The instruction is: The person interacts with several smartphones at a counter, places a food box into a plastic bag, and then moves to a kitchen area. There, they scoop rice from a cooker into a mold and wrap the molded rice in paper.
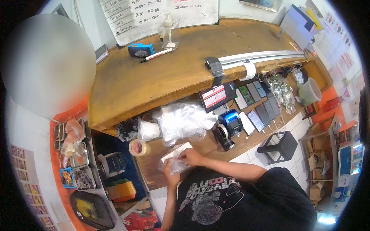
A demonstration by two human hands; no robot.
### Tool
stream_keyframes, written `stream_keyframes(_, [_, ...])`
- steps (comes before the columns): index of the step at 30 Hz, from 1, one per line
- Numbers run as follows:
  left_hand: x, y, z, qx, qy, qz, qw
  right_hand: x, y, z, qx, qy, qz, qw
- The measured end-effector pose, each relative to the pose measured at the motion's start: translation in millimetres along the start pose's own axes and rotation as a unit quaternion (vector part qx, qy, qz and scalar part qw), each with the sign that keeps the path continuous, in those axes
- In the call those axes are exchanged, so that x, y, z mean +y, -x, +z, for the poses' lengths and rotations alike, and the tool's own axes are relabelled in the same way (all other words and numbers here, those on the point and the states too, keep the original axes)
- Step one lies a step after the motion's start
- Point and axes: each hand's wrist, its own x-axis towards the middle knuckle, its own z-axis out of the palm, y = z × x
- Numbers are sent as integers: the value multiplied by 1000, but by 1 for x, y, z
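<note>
Close to my body, at the front edge of the lower desk, a clear plastic bag [177, 166] is between my two hands. My left hand [170, 175] grips its near left side with the fingers curled. From the right, my right hand [191, 157] pinches the bag near its upper part. A flat white item [177, 151] lies under or within the film, its far edge showing beyond my fingers. Left of the hands sits a roll of tape [138, 148]. A pile of clear plastic bags [185, 121] lies just beyond.
Right of my hands stand a tape dispenser [222, 136] and a blue device [231, 121]. Several phones [255, 120] and a tablet [216, 96] line the shelf under the raised counter [162, 79]. A black stool [281, 146] stands on the right, metal trays [84, 178] on the left.
</note>
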Motion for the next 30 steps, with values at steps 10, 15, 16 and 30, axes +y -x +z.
stream_keyframes(10, [-2,15,6,23,-8,-57,998,-16,7,-15,-84,-119,91,985])
stream_keyframes(15, [-50,32,13,36,43,-186,981,-41,16,-18,-82,-159,140,974])
stream_keyframes(16, [-28,26,11,33,43,-184,981,-39,16,-10,-41,-198,132,970])
stream_keyframes(30, [12,25,-5,13,-134,-88,987,-17,21,14,69,-98,-63,991])
